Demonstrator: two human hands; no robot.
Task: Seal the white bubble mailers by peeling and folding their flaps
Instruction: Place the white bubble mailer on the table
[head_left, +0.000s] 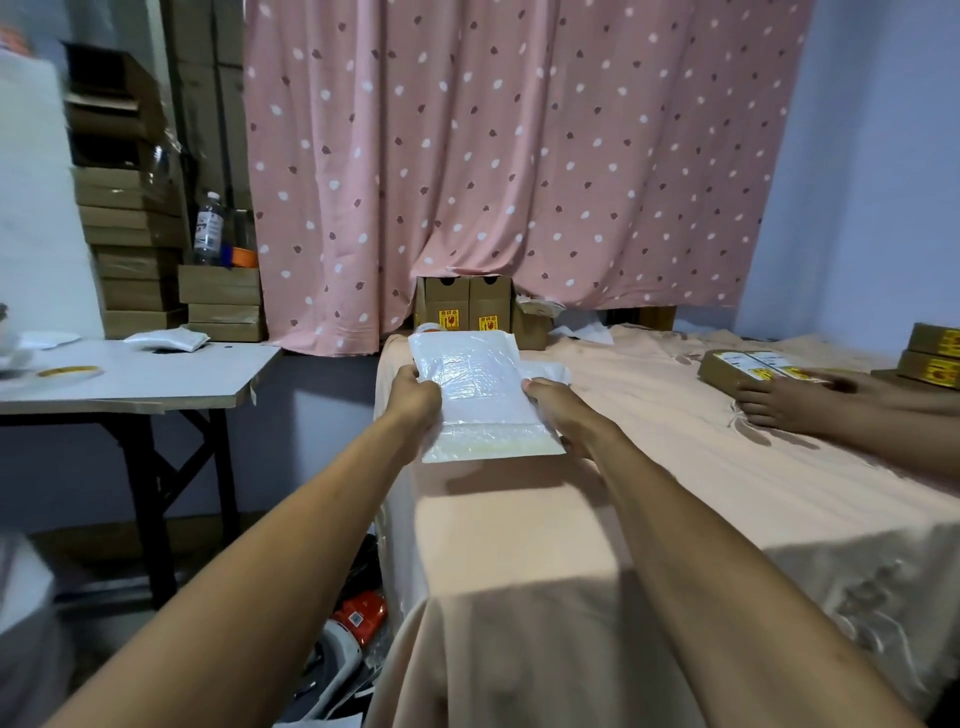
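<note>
A white bubble mailer is held above the peach-covered bed, its flap end toward me showing a yellowish adhesive strip. My left hand grips its left edge. My right hand grips its right edge, fingers curled under it. More white mailer material lies just behind the held one. Another white mailer rests on the white table at the left.
A white folding table stands at the left with a tape roll. Stacked cardboard boxes and a bottle sit behind it. Brown boxes stand under the pink curtain. Another person's hand rests by brown boxes at the right.
</note>
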